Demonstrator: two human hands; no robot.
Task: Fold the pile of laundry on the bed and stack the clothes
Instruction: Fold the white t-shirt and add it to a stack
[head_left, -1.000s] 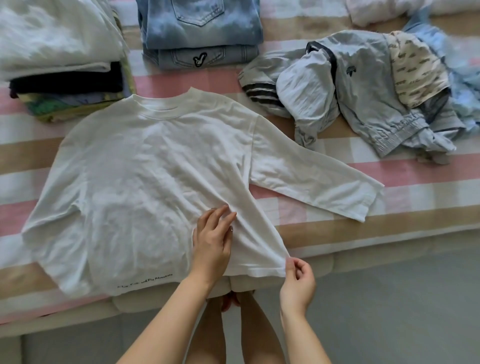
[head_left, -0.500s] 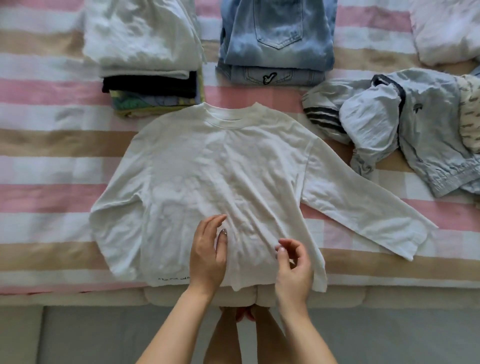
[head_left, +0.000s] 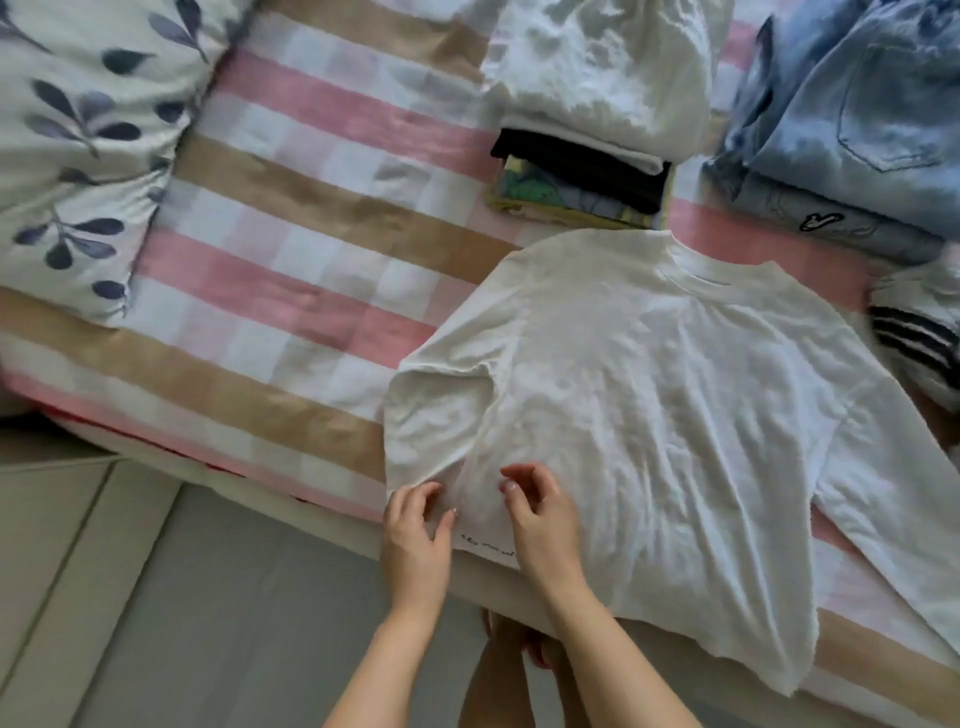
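Note:
A white long-sleeve shirt (head_left: 649, 415) lies spread flat on the striped bed sheet (head_left: 291, 270), neck away from me. Its left sleeve is folded in along the body; the right sleeve runs off toward the right edge. My left hand (head_left: 415, 535) pinches the fabric at the shirt's lower left corner, by the sleeve end. My right hand (head_left: 540, 514) sits just to its right near the hem, fingers curled and pinching the cloth. Behind the shirt stands a folded stack (head_left: 587, 176) topped by a white garment (head_left: 597, 78).
Folded jeans (head_left: 857, 130) lie at the back right. A grey jacket with dark stripes (head_left: 914, 338) pokes in at the right edge. A leaf-print pillow (head_left: 78, 130) fills the back left. The bed's front edge runs under my hands, with grey floor (head_left: 182, 623) below.
My right hand let go of the hem's right corner and moved left across the shirt. Both hands now sit at the lower left corner. The view has swung left.

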